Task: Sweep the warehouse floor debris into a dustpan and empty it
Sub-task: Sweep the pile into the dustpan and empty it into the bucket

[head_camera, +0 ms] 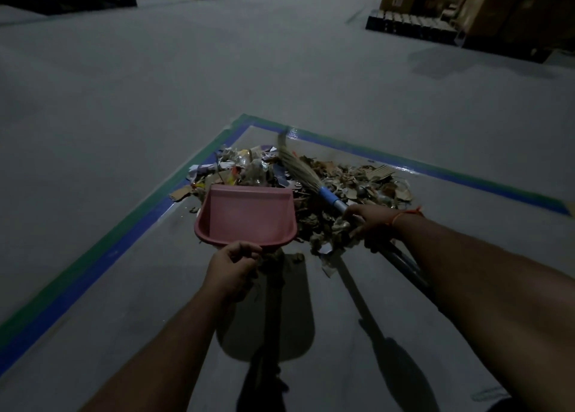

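Left hand (231,270): gripping near end of pink dustpan (245,214), mouth facing far, lip touching near edge of debris (311,190).
Right hand (370,221): clenching broom (311,178) at shaft, just near of blue collar.
Broom axis: running near-right to far-left, bristles lying across pile, tip reaching far side.
Debris: lying far and right of pan mouth, right hand nearer to it.
Pan contents: appearing bare inside; nothing collected yet, by judgement.
Floor tape (124,234): cornering round pile, left and far.
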### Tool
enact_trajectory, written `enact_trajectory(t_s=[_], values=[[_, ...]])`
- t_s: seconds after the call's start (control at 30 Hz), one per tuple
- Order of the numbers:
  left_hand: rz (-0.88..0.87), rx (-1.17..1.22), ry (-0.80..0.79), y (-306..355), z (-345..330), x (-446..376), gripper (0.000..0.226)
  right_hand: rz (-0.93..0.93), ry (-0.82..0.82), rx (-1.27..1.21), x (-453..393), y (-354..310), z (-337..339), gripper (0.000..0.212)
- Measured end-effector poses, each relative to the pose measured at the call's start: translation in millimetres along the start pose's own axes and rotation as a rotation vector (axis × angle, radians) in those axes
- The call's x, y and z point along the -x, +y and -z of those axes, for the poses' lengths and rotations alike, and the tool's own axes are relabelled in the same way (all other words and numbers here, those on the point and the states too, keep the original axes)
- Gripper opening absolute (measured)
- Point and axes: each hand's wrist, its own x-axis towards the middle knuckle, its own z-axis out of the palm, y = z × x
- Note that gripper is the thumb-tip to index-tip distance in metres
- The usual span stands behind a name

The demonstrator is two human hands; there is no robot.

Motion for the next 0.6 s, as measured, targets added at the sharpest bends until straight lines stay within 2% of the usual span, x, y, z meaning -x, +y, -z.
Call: enact_trajectory(t_s=[0.07,0.13,0.2,0.3,0.4,0.5,0.6], values=[[0.009,0.028,-0.006,-1,-5,-1,0.026,-0.023,-0.012,-0.036,-3,4,2,0.068],[0.018,0.041,-0.017,-4,-9,-1,0.029,-0.009,0.008,0.101,-7,7,5,0.089],[0.020,0.037,-0.022,-6,-13,1,0.031,0.005,-0.016,0.147,-6,7,6,0.092],[0.025,0.065,-0.018,-9,-19,5,0.029,-0.006,0.021,0.067,-6,7,7,0.076],[0.024,0.081,-0.018,-12,-24,7,0.029,0.072,0.162,0.236,-12,6,9,0.052],[0.004,0.053,-0.029,-14,-25,7,0.030,0.150,0.241,0.339,-18,6,6,0.017],[-0.002,0.014,-0.038,-18,-22,3,0.029,0.162,0.254,0.374,-21,2,-1,0.017]])
